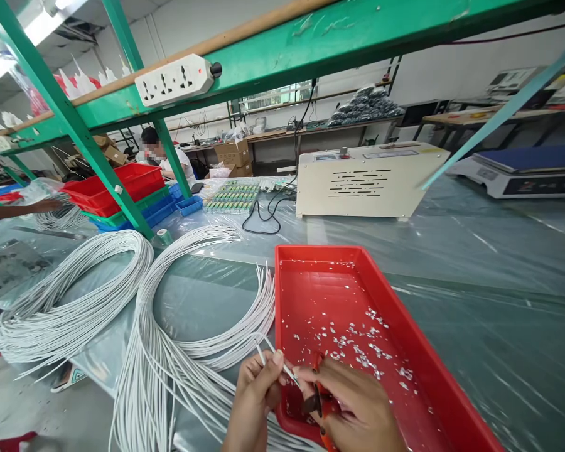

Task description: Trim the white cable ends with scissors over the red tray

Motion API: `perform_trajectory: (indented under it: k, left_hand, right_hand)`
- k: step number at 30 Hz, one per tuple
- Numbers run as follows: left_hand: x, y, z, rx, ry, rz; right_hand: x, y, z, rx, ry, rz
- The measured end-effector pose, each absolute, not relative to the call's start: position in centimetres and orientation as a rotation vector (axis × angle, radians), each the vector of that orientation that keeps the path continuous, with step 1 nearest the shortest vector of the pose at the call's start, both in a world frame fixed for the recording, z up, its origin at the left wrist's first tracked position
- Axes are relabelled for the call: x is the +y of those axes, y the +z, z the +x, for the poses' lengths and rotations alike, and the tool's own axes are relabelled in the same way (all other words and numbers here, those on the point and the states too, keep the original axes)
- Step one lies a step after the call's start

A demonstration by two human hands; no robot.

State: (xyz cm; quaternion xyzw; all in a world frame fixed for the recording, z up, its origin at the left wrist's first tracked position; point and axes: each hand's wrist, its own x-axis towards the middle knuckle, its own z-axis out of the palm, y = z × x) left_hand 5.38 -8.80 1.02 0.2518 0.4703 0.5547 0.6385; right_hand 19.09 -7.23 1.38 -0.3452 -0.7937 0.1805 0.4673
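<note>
Pinching a thin white wire (289, 374) in the left hand (257, 392), fingers closed tight on it, at the near edge of the surface (475, 263). Gripping orange-handled cutters (321, 402) in the right hand (358, 408), just beside the left, over the near left corner of the red tray (277, 282). Inside the tray, many small white scraps (358, 348). Left of the tray, big loops of white wires (169, 351). Toward the far edge, a cream machine box (367, 182).
</note>
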Motion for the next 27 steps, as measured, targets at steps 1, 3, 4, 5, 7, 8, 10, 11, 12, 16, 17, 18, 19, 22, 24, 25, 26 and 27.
perform_trajectory:
  k: [1, 3, 4, 5, 7, 8, 10, 11, 12, 16, 17, 18, 19, 22, 24, 25, 26, 27]
  left_hand:
    - [-8.7, 1.1, 5.4, 1.071, 1.257, 0.568]
    - [-8.5, 1.1, 5.4, 1.063, 1.23, 0.559]
    - [-8.4, 1.0, 5.4, 1.059, 1.215, 0.558]
    - [-8.4, 0.9, 5.3, 1.054, 1.198, 0.558]
    - [-8.2, 0.6, 5.2, 1.048, 1.17, 0.553]
    - [-8.2, 0.5, 5.2, 1.045, 1.16, 0.546]
    - [-8.2, 0.3, 5.1, 1.041, 1.152, 0.529]
    - [-8.2, 0.3, 5.0, 1.038, 1.147, 0.527]
    - [-8.2, 0.3, 4.9, 1.037, 1.141, 0.54]
    - [-8.5, 0.9, 4.6, 0.998, 1.095, 0.665]
    - [-8.5, 1.0, 4.6, 0.984, 1.083, 0.697]
    - [-8.5, 1.2, 4.5, 0.971, 1.073, 0.72]
    - [-8.6, 1.2, 4.4, 0.961, 1.066, 0.735]
    - [-8.6, 1.2, 4.3, 0.948, 1.058, 0.757]
    - [-8.7, 1.2, 4.2, 0.945, 1.055, 0.762]
    - [-8.7, 1.2, 4.2, 0.945, 1.054, 0.765]
    - [-8.7, 1.2, 4.3, 0.947, 1.053, 0.767]
    - [-8.7, 1.2, 4.3, 0.951, 1.054, 0.767]
  right_hand:
    - [-7.1, 1.4, 19.2, -1.949, 0.351, -0.8]
    - [-7.0, 1.4, 19.4, -1.974, 0.185, -0.707]
    - [-6.9, 1.4, 19.5, -2.006, 0.106, -0.667]
    - [-6.9, 1.3, 19.6, -2.039, 0.028, -0.637]
    - [-6.8, 1.2, 19.8, -2.084, -0.098, -0.592]
    - [-6.8, 1.2, 19.9, -2.091, -0.141, -0.581]
    - [-6.6, 1.4, 20.3, -2.094, -0.16, -0.589]
    - [-6.5, 1.5, 20.5, -2.104, -0.147, -0.604]
    - [-6.3, 1.7, 20.8, -2.109, -0.129, -0.623]
    - [-5.5, 1.9, 22.2, -2.085, -0.116, -0.705]
    - [-5.3, 1.8, 22.6, -2.092, -0.142, -0.729]
    - [-5.1, 1.6, 23.0, -2.104, -0.172, -0.774]
    - [-4.9, 1.4, 23.4, -2.115, -0.207, -0.84]
    - [-4.3, 0.8, 24.5, -2.153, -0.283, -1.129]
    - [-4.1, 0.6, 25.1, -2.178, -0.318, -1.28]
    - [-4.1, 0.6, 25.3, -2.18, -0.332, -1.322]
    - [-4.2, 0.6, 25.4, -2.172, -0.336, -1.344]
    - [-4.3, 0.6, 25.5, -2.155, -0.324, -1.344]
